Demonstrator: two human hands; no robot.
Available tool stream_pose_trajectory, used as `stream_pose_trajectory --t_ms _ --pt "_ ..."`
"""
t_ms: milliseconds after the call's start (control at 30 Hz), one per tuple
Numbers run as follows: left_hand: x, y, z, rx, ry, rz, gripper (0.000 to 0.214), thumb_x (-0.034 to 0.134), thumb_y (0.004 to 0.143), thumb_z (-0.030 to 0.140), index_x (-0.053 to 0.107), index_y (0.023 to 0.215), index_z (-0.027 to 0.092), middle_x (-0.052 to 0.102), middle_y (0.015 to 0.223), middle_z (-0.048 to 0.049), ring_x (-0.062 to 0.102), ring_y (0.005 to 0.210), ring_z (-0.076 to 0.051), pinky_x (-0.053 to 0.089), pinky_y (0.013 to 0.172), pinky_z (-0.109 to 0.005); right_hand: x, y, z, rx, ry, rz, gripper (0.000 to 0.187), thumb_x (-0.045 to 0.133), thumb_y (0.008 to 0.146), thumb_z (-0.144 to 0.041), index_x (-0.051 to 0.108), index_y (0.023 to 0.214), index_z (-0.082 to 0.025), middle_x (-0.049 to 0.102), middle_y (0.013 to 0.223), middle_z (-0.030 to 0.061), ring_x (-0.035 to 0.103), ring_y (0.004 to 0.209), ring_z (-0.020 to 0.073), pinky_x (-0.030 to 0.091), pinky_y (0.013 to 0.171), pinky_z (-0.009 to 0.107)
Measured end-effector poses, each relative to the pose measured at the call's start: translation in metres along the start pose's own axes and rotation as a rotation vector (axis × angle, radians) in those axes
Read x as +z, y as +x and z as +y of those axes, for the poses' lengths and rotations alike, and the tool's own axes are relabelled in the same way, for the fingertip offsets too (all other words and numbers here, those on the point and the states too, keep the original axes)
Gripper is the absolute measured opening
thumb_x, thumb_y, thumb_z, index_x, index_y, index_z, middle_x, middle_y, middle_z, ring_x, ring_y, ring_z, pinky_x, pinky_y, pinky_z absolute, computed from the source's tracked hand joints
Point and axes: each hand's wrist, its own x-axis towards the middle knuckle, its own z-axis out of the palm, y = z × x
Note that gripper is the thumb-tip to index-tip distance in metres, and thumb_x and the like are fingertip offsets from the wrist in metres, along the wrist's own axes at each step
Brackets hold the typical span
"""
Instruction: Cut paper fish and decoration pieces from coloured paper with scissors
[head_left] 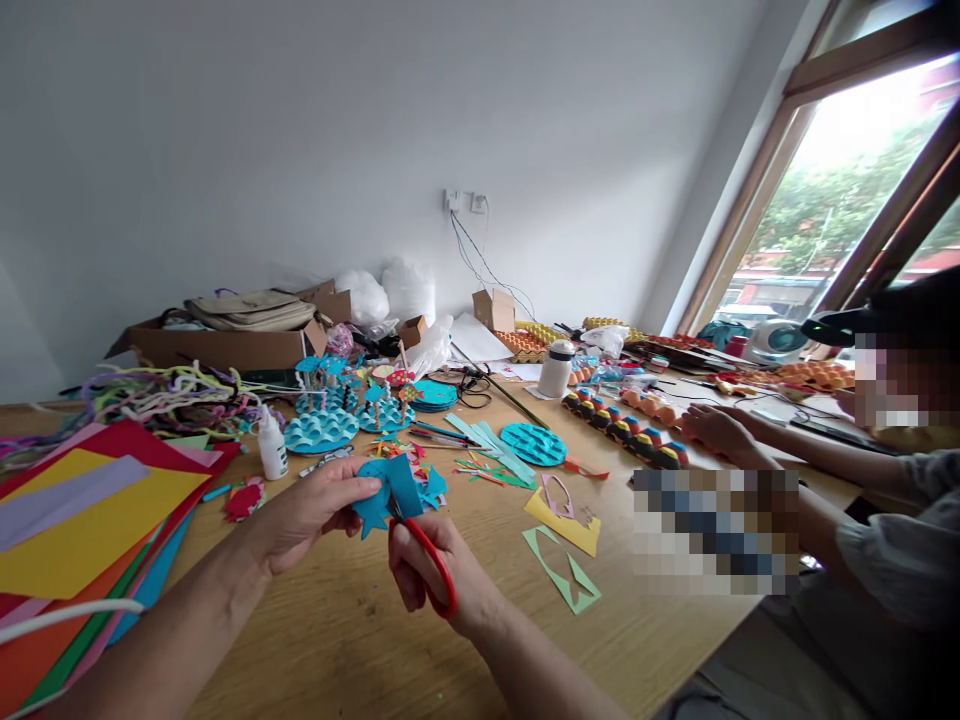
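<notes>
Forearms (191, 610) over a table (322, 640)
Coloured sheets (90, 510) lie left of the left hand (319, 512), which pinches blue paper (381, 485) between thumb and fingers. The right hand (461, 566) curls closed around red scissors (445, 580), their blades at the paper, between both hands.

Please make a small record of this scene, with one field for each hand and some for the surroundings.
Left hand: holds blue paper
Right hand: holds red-handled scissors, blades at the paper
Left side: stacked coloured sheets, white bottle
Right of hands: yellow paper scrap on wooden table
Far right: another person's hand
</notes>
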Motion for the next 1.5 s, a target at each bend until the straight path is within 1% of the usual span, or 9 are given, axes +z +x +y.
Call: stream_pose_trajectory --t_ms 267,400,533,700,867,1000,1167,1300,1500 --pt "-0.008 0.000 0.001 -0.051 0.011 0.008 0.016 0.065 0.066 0.031 0.064 0.076 0.018 0.058 0.063 0.0013 0.046 0.053 -0.009 0.036 0.048 -0.019 -0.002 0.000 0.005 0.017 -0.030 -0.013 0.050 0.048 0.070 -0.063 0.046 0.055 -0.015 0.040 0.035 -0.0066 0.035 0.029 0.0036 0.026 0.032 0.016" --pt "-0.009 -0.001 0.001 -0.061 0.001 0.014 0.016 0.066 0.065 0.031 0.064 0.073 0.018 0.058 0.062 0.0011 0.046 0.052 -0.009 0.036 0.048 -0.020 0.001 -0.001 0.001 0.033 -0.054 0.007 0.052 0.047 0.068 -0.066 0.044 0.053 -0.015 0.039 0.034 -0.0065 0.034 0.028 0.0033 0.024 0.031 0.016" --pt "-0.007 0.000 0.001 -0.057 -0.001 0.028 0.016 0.065 0.065 0.031 0.064 0.074 0.018 0.059 0.063 0.0007 0.046 0.053 -0.009 0.036 0.048 -0.020 0.004 -0.002 -0.004 0.018 -0.060 0.032 0.053 0.047 0.066 -0.067 0.042 0.051 -0.016 0.037 0.033 -0.0067 0.032 0.028 0.0031 0.022 0.030 0.017" --pt "-0.002 0.000 0.001 -0.022 -0.013 0.007 0.015 0.065 0.066 0.032 0.062 0.068 0.018 0.055 0.058 0.0029 0.042 0.049 -0.008 0.034 0.046 -0.019 0.006 -0.002 -0.004 0.013 -0.064 0.070 0.055 0.047 0.063 -0.070 0.041 0.049 -0.017 0.036 0.033 -0.0068 0.032 0.027 0.0031 0.022 0.029 0.016" --pt "0.000 0.000 0.002 -0.029 -0.018 -0.004 0.017 0.066 0.065 0.034 0.061 0.070 0.018 0.055 0.059 0.0035 0.042 0.050 -0.009 0.035 0.047 -0.019 0.004 0.001 0.002 0.035 -0.040 0.081 0.054 0.049 0.062 -0.069 0.044 0.054 -0.016 0.039 0.034 -0.0071 0.035 0.027 0.0039 0.025 0.029 0.016" --pt "-0.002 0.001 0.001 -0.028 -0.014 -0.034 0.015 0.063 0.068 0.033 0.060 0.069 0.018 0.056 0.061 0.0030 0.043 0.052 -0.008 0.035 0.048 -0.019 0.003 0.001 0.004 0.039 -0.045 0.076 0.053 0.050 0.063 -0.067 0.045 0.056 -0.015 0.041 0.036 -0.0065 0.038 0.029 0.0042 0.027 0.031 0.016" --pt "-0.005 0.001 -0.002 -0.031 -0.021 -0.064 0.015 0.062 0.070 0.032 0.061 0.073 0.018 0.057 0.065 0.0018 0.044 0.055 -0.009 0.036 0.049 -0.019 0.003 0.000 0.000 0.044 -0.055 0.068 0.053 0.049 0.063 -0.067 0.046 0.056 -0.015 0.041 0.035 -0.0062 0.037 0.030 0.0044 0.027 0.031 0.016" --pt "-0.008 0.002 -0.003 -0.029 -0.035 -0.086 0.014 0.063 0.069 0.031 0.061 0.072 0.018 0.057 0.066 0.0017 0.044 0.055 -0.008 0.037 0.048 -0.018 0.002 0.001 0.003 0.041 -0.071 0.077 0.053 0.049 0.064 -0.067 0.045 0.055 -0.015 0.039 0.035 -0.0069 0.036 0.028 0.0038 0.026 0.030 0.015" --pt "-0.010 0.001 -0.004 -0.031 -0.024 -0.063 0.015 0.064 0.069 0.031 0.060 0.072 0.017 0.056 0.063 0.0019 0.044 0.053 -0.008 0.037 0.047 -0.018 0.001 0.003 0.007 0.024 -0.114 0.091 0.053 0.049 0.065 -0.066 0.044 0.053 -0.015 0.038 0.034 -0.0076 0.035 0.026 0.0028 0.025 0.028 0.014"
